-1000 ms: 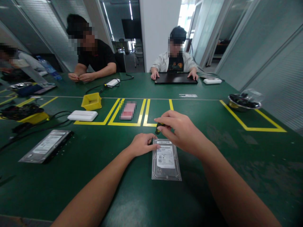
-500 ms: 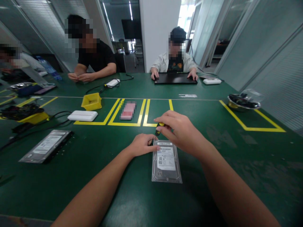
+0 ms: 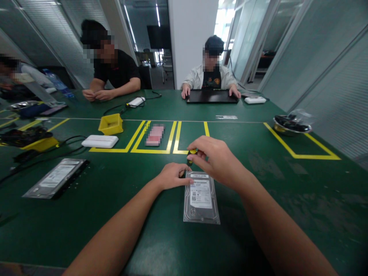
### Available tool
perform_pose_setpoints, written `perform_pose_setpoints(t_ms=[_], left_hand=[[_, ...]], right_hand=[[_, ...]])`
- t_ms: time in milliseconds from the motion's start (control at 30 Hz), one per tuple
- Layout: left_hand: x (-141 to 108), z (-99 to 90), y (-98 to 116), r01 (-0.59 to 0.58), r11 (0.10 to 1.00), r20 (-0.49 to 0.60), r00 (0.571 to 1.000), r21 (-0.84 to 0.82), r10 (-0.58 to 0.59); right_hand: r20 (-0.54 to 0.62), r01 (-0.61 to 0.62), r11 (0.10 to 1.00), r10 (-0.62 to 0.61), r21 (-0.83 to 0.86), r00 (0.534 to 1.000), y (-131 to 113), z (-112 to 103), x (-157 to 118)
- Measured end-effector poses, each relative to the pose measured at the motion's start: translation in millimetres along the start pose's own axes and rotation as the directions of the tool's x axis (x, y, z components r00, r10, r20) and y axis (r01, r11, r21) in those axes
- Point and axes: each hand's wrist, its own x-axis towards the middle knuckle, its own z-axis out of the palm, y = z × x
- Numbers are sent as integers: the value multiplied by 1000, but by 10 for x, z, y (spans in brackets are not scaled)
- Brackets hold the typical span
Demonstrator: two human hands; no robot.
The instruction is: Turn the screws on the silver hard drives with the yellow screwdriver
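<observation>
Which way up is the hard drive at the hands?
Label side up: the hard drive shows its printed white label, with the left hand at its far left corner.

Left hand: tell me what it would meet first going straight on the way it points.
Besides the hard drive it touches, the left hand would probably first meet the black-and-yellow tool in the right hand, though relative depth is unclear.
</observation>
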Motion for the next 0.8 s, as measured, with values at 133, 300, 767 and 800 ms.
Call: perform_pose_setpoints(t_ms=[133,300,767,800], left_hand=[[-11,20,-8,4,1000,-18,1000,15,-4],[-33,45,10,11,999,-59,998,52,-8],[-79,38,136,157,984,-99,981,-82,-165],[-80,39,150,178,980,-96,978,-93,-186]], right_hand=[[12,0,1000,0,16,1000,-13,3,5],[15,-1,1000,1,27,1000,-33,-1,6],[-3,-1,1000,1,-7,1000,-39,-21,-9],[-5,-4,1000,4,-8,1000,-43,-24,-10]])
